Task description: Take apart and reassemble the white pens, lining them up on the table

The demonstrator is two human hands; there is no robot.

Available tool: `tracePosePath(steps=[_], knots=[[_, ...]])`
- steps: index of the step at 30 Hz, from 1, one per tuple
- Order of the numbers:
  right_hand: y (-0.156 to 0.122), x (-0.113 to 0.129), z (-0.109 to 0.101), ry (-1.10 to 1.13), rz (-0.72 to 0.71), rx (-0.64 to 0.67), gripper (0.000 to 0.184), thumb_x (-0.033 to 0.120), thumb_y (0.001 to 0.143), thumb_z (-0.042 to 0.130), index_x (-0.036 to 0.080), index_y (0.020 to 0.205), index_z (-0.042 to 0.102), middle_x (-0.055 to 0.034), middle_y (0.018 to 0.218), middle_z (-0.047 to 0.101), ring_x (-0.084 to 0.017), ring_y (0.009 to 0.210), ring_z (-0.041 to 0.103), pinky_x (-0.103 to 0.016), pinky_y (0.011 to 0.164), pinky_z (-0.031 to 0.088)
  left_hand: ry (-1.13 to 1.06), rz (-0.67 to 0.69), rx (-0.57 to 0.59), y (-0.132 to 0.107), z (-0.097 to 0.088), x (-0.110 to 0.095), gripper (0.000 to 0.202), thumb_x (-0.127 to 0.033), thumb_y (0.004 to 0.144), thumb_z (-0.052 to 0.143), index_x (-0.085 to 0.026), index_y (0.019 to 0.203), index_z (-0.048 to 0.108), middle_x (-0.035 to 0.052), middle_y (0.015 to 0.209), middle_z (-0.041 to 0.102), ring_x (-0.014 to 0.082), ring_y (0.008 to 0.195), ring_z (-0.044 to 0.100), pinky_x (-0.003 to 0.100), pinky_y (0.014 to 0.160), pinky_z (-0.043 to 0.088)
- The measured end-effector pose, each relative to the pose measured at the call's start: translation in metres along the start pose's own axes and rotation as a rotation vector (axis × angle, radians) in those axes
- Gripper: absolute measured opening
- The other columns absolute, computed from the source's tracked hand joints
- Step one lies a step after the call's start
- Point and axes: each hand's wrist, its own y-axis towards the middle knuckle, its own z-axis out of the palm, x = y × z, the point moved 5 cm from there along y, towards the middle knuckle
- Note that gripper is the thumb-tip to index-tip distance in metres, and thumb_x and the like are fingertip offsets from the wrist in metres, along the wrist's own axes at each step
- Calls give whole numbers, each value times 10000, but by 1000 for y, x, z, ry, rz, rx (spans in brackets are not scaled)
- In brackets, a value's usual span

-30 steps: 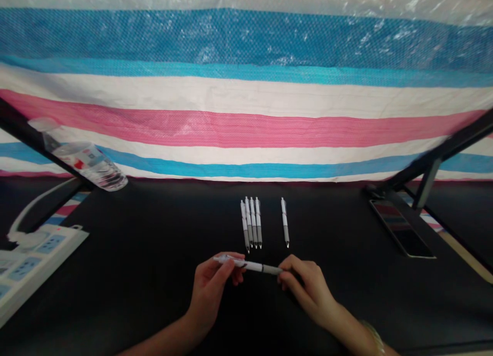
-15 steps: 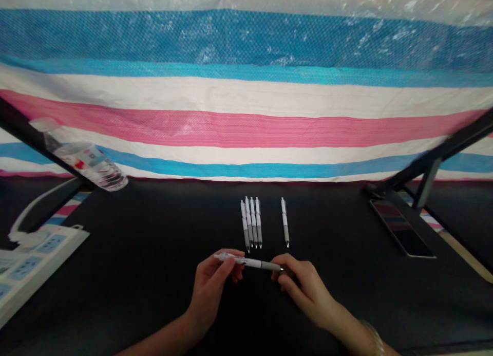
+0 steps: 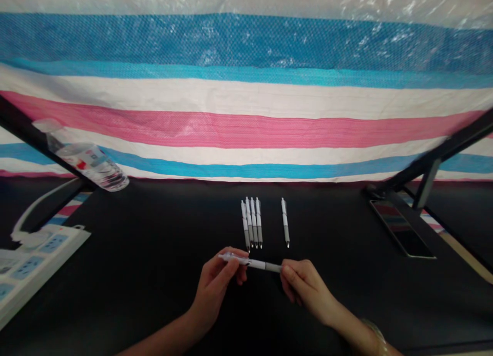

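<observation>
A white pen (image 3: 254, 264) is shown crosswise over the black table top (image 3: 154, 227), close to the person's body and just in front of the tips of a row of four pens (image 3: 252, 223). Its paler end is gripped in the closed left hand (image 3: 213, 284), between thumb and fingers. Its grey end is met by the curled fingers (image 3: 287, 276) of the right hand (image 3: 304, 286); contact is seen or nearly so, but whether that hand is gripping the pen cannot be told. The row lies side by side, tips toward the person, with a single pen (image 3: 285, 222) set apart on its right, all alike in shape and colour. Further out, a white power strip (image 3: 42, 258) with a white cable (image 3: 38, 204) is seen at the left, a plastic water bottle (image 3: 88, 162) is tilted against a black frame bar (image 3: 38, 140), and a phone (image 3: 402, 228) lies flat at the right. A striped plastic sheet (image 3: 246, 130) closes the background. Risk: the left knuckles are very close to the row, so a careless sideways or forward movement could knock those closely packed pens out of line; a slip of the held pen could also let it fall and roll among them
</observation>
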Motion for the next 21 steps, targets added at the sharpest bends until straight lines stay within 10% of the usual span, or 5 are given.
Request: tracePosePath(steps=[11,16,21], knots=[[-1,14,5,-80,-52,95,469,559,1035,381,174,933,628,24,622,569,-114,548,512,-206,520,378,142,64,28,8,6,-8,194,-358,865,729,-165,884,745,61,887,695,203,860,647,301,812,509],[0,12,4,-76,-44,85,461,548,1041,366,172,1105,626,29,635,581,-119,554,520,-216,526,376,27,12,-18,14,-2,-1,367,-356,876,717,-210,1211,682,46,958,695,237,949,692,379,935,505],[0,10,4,-108,-49,74,446,525,1047,375,177,1169,626,33,626,593,-120,550,525,-227,536,366,84,1,-82,20,-6,-6,628,-343,876,714,-236,1444,468,-12,872,641,159,737,673,315,760,546]])
